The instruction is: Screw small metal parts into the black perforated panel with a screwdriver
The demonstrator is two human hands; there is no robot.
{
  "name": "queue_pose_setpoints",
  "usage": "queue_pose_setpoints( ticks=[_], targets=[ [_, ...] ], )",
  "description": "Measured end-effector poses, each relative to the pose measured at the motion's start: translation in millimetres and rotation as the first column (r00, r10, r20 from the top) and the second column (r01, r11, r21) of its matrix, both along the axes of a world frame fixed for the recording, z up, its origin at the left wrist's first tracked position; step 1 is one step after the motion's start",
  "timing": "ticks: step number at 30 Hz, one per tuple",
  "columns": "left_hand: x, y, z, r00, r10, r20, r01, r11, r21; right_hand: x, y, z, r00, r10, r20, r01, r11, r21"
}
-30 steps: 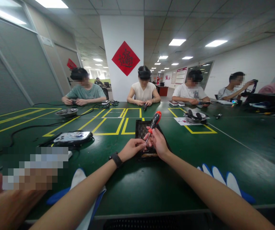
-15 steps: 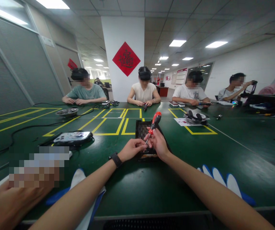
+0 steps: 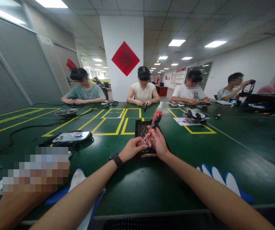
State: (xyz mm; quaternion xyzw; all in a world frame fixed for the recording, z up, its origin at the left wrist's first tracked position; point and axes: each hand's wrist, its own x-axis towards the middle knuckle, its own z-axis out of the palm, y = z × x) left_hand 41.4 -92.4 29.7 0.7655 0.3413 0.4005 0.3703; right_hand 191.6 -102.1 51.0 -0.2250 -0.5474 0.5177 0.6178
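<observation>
My right hand (image 3: pixel 160 144) is closed on a screwdriver (image 3: pixel 156 120) with a red and black handle. The screwdriver leans, handle up and to the right, its thin shaft pointing down to the left. At the shaft's lower end my left hand (image 3: pixel 133 149) pinches with thumb and fingers; whatever lies between them is too small to make out. Both hands are over a black open tray (image 3: pixel 140 127) on the green table, and they hide part of its inside. A dark watch (image 3: pixel 115 159) is on my left wrist.
White-and-blue gloves (image 3: pixel 232 183) lie at right, another glove (image 3: pixel 77 177) under my left forearm. Another person's hand (image 3: pixel 44 182) at lower left holds a blurred-out item. Beyond are a black case (image 3: pixel 71 137), a metal bowl (image 3: pixel 66 112), cables, a dish (image 3: pixel 195 117) and several seated people.
My hands and the screwdriver stay almost in place, with only slight finger movement. The other person's hand at lower left has shifted a little.
</observation>
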Motion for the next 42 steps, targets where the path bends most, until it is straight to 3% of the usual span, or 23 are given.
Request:
queue_pose_setpoints(
  ticks=[15,24,36,42],
  targets=[
    [-3.2,-1.0,2.5,0.994,-0.101,0.039,0.102,0.994,-0.032,0.8,1.9,-0.4,1.000,0.014,-0.016,-0.014,1.000,-0.013],
    [-0.4,0.2,2.6,1.000,0.012,0.009,-0.012,1.000,-0.026,1.4,-0.4,0.5,1.000,-0.013,0.019,0.013,1.000,0.021],
    [-3.7,-4.5,7.8,0.980,-0.174,0.101,0.186,0.975,-0.125,0.9,-0.7,1.2,1.000,0.011,-0.015,-0.011,1.000,-0.003],
    [-1.6,-3.5,6.3,0.998,-0.057,0.012,0.058,0.998,-0.037,1.5,-1.2,2.3,1.000,-0.010,-0.022,0.010,1.000,-0.009]
  ],
)
